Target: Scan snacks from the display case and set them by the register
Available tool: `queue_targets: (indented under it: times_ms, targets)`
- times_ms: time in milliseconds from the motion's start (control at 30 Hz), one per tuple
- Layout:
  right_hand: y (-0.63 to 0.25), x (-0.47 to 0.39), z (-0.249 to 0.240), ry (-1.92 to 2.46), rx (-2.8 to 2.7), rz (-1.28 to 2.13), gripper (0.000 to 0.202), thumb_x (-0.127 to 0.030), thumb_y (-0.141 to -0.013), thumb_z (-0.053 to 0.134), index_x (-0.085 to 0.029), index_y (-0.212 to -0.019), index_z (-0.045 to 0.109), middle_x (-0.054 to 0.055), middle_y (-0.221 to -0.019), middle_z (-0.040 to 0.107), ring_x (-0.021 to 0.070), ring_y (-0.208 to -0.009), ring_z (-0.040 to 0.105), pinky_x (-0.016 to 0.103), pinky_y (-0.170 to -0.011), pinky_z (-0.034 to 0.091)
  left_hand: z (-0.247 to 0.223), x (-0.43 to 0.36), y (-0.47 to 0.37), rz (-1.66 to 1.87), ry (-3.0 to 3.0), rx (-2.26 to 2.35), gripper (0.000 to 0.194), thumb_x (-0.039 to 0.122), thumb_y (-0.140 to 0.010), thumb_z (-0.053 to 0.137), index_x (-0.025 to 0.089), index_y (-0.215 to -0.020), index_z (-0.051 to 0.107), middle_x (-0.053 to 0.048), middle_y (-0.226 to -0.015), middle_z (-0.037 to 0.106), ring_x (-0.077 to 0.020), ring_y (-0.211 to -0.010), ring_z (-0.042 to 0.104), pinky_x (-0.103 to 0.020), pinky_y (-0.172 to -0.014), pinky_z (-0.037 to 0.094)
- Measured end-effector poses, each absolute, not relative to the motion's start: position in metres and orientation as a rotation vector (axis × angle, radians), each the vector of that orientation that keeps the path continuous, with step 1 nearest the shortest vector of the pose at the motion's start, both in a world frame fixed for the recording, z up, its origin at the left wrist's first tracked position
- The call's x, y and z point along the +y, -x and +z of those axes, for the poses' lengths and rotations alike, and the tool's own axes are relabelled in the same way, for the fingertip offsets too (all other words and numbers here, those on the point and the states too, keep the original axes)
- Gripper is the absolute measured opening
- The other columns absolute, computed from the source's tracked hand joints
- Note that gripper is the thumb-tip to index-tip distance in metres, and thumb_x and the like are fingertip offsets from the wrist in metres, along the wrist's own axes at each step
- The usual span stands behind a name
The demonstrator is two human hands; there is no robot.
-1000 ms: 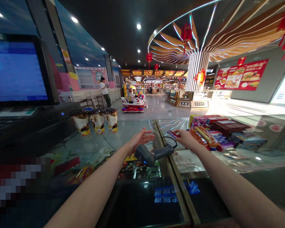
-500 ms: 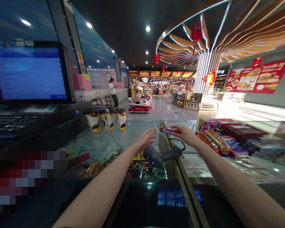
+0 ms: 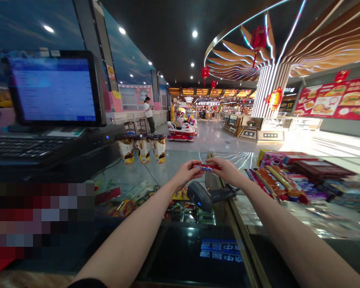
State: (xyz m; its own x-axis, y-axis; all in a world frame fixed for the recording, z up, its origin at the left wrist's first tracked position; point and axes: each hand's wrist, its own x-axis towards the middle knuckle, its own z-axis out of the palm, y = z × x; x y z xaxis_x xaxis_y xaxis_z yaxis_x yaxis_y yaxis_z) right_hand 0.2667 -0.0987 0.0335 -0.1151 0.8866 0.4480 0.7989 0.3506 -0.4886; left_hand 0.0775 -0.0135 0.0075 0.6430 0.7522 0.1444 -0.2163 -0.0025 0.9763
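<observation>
A red roll of Mentos candy [image 3: 204,168] is held level above the glass counter [image 3: 156,176]. My left hand [image 3: 187,174] grips its left end, fingers closed on the wrapper. At the other end, my right hand [image 3: 225,170] has its thumb and fingers closed round the roll. Just below both hands lies a dark handheld barcode scanner [image 3: 201,196] with a small blue light, its handle pointing right.
Three lidded paper cups [image 3: 142,149] stand left of my hands, beside a monitor [image 3: 55,88] and keyboard [image 3: 21,148]. Piled on the right are packaged snacks [image 3: 276,182]. Beyond the counter are a ride-on car [image 3: 181,130] and a standing person [image 3: 149,114].
My left hand has come over and closed on the left end of the Mentos roll, which only my right hand held before. The view has turned slightly left.
</observation>
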Motion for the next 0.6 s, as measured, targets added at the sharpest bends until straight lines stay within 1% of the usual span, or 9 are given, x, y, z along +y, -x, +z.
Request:
queue_targets:
  times_ms: [100,233,400,500,600]
  targets:
    - [-0.266,-0.102,0.033,1.469,-1.924,0.115,0.037,-0.017,-0.085,0.059,-0.025,-0.121,0.061,0.005,-0.105,0.073,0.02,-0.095,0.067,0.034,-0.088,0.049,0.009,-0.013,-0.075,0.828,-1.367,0.51,0.025,0.019,-0.08,0.071,0.015,-0.103,0.062,-0.008,-0.096,0.07,-0.0167,-0.087,0.07,-0.043,-0.096,0.052]
    - [-0.27,-0.11,0.036,1.501,-1.893,0.037,0.03,-0.026,-0.088,0.057,-0.024,-0.117,0.065,0.005,-0.107,0.072,0.0207,-0.096,0.066,0.034,-0.087,0.049,0.017,-0.014,-0.07,0.855,-1.342,0.5,0.021,0.015,-0.081,0.069,0.013,-0.101,0.062,-0.008,-0.096,0.07,-0.0164,-0.088,0.07,-0.042,-0.098,0.051]
    - [-0.281,-0.116,0.034,1.525,-1.823,0.043,0.029,-0.025,-0.088,0.057,-0.024,-0.116,0.066,0.004,-0.103,0.073,0.0202,-0.092,0.065,0.035,-0.085,0.049,0.024,-0.014,-0.064,0.889,-1.311,0.522,0.019,0.012,-0.08,0.069,0.013,-0.099,0.063,-0.007,-0.096,0.069,-0.0157,-0.085,0.071,-0.043,-0.099,0.051]
    - [-0.288,-0.114,0.028,1.489,-1.767,0.094,0.028,-0.024,-0.085,0.059,-0.022,-0.112,0.067,0.005,-0.1,0.073,0.0186,-0.089,0.066,0.033,-0.082,0.051,0.027,-0.013,-0.058,0.888,-1.328,0.55,0.02,0.013,-0.081,0.069,0.013,-0.1,0.063,-0.008,-0.095,0.07,-0.0162,-0.086,0.071,-0.041,-0.098,0.051]
    - [-0.292,-0.112,0.023,1.476,-1.743,0.14,0.027,-0.022,-0.084,0.059,-0.023,-0.11,0.068,0.004,-0.099,0.073,0.0175,-0.088,0.067,0.033,-0.081,0.052,0.029,-0.011,-0.049,0.882,-1.346,0.574,0.022,0.015,-0.08,0.071,0.013,-0.1,0.062,-0.009,-0.095,0.071,-0.0169,-0.086,0.071,-0.041,-0.097,0.053]
